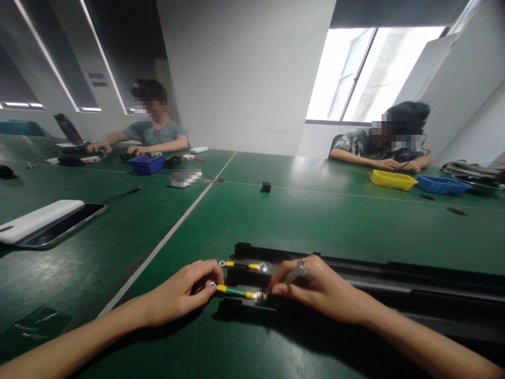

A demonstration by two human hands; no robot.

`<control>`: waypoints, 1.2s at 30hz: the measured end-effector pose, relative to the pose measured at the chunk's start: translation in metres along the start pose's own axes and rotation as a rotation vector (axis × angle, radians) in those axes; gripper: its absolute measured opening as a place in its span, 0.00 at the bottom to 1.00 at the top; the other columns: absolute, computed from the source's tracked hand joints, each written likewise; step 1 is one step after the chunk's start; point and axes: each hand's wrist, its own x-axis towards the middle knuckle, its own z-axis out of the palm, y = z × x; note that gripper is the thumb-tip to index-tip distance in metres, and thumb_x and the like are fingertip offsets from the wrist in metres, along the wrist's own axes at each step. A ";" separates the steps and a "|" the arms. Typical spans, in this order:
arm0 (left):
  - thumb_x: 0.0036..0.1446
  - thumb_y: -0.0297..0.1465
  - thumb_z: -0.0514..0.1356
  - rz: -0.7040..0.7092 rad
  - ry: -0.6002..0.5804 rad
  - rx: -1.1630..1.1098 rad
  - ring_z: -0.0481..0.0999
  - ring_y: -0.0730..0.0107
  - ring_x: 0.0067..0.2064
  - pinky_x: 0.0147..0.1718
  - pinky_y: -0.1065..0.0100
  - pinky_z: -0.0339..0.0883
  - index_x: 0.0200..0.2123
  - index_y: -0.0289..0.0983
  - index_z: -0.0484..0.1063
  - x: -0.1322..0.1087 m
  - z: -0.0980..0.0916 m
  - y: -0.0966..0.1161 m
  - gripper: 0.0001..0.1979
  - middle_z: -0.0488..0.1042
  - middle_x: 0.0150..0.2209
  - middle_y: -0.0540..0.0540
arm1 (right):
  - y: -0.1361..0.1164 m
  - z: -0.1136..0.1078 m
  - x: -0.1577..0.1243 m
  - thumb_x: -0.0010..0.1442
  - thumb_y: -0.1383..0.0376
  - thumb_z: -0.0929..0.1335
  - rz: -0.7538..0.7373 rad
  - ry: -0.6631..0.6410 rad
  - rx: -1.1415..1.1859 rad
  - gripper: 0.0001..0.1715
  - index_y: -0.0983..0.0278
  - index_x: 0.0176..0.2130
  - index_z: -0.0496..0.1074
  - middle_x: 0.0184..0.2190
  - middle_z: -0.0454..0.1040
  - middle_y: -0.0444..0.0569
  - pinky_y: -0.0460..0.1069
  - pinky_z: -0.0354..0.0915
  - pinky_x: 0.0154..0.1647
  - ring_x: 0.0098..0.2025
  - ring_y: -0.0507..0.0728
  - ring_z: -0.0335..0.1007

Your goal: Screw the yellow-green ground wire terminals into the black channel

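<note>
On near left end of long black plastic rail (394, 284), on green table (315, 216): left hand (185, 295) pinches free end of green wire with yellow sleeves (235, 291). Right hand (315, 289) closed around small silver wrench (298, 272), fingertips at wire's other end on rail. Risk, as judged: wrench slips off fastener, or wire twists round if pinch loosens. Count: two wires, second yellow-sleeved wire (242, 265) just behind first on rail; one wrench; one rail.

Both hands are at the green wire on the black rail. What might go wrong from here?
1. The right hand holds the wrench by the fingertips, so it may slip off the screw.
2. The left hand pinches only one end of the green wire, so it might twist.
3. The second wire lies loose on the black rail and might get knocked away.
</note>
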 end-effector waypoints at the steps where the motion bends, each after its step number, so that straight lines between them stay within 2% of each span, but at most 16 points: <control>1: 0.63 0.31 0.48 -0.001 -0.001 -0.002 0.68 0.66 0.36 0.36 0.69 0.61 0.36 0.36 0.65 0.000 0.000 0.000 0.08 0.69 0.35 0.48 | 0.000 0.000 0.000 0.64 0.59 0.66 0.003 -0.002 -0.009 0.15 0.68 0.37 0.76 0.29 0.77 0.47 0.44 0.65 0.32 0.29 0.52 0.71; 6: 0.63 0.30 0.48 0.006 -0.003 -0.009 0.68 0.66 0.35 0.36 0.69 0.61 0.36 0.36 0.65 0.001 0.001 -0.001 0.08 0.69 0.35 0.49 | 0.000 0.001 0.000 0.66 0.60 0.63 -0.010 -0.009 -0.038 0.17 0.68 0.35 0.76 0.30 0.76 0.49 0.45 0.63 0.31 0.29 0.51 0.69; 14: 0.63 0.30 0.48 0.007 -0.005 -0.011 0.68 0.67 0.36 0.36 0.69 0.61 0.37 0.36 0.65 0.001 0.001 -0.002 0.08 0.69 0.35 0.49 | -0.002 -0.001 0.000 0.65 0.60 0.64 0.012 0.000 -0.034 0.16 0.69 0.37 0.76 0.24 0.71 0.44 0.42 0.58 0.26 0.24 0.48 0.61; 21: 0.63 0.30 0.48 0.009 -0.005 -0.012 0.68 0.67 0.36 0.37 0.69 0.60 0.37 0.36 0.65 -0.001 0.000 -0.002 0.08 0.69 0.35 0.49 | -0.002 -0.002 0.000 0.64 0.62 0.65 -0.010 -0.031 0.029 0.13 0.68 0.39 0.75 0.25 0.71 0.44 0.41 0.57 0.27 0.24 0.47 0.60; 27: 0.63 0.30 0.48 0.009 -0.002 -0.004 0.68 0.67 0.35 0.36 0.69 0.60 0.36 0.36 0.66 -0.001 0.000 -0.001 0.08 0.69 0.35 0.49 | 0.000 -0.002 -0.001 0.65 0.58 0.64 -0.025 -0.094 0.032 0.16 0.68 0.37 0.74 0.23 0.67 0.42 0.42 0.57 0.26 0.24 0.48 0.58; 36: 0.63 0.30 0.48 0.006 0.000 -0.001 0.68 0.66 0.35 0.36 0.69 0.61 0.36 0.36 0.65 -0.001 0.000 0.001 0.08 0.69 0.35 0.48 | -0.001 -0.002 -0.001 0.66 0.63 0.63 -0.039 -0.016 -0.038 0.13 0.67 0.36 0.73 0.24 0.68 0.43 0.43 0.58 0.29 0.25 0.48 0.60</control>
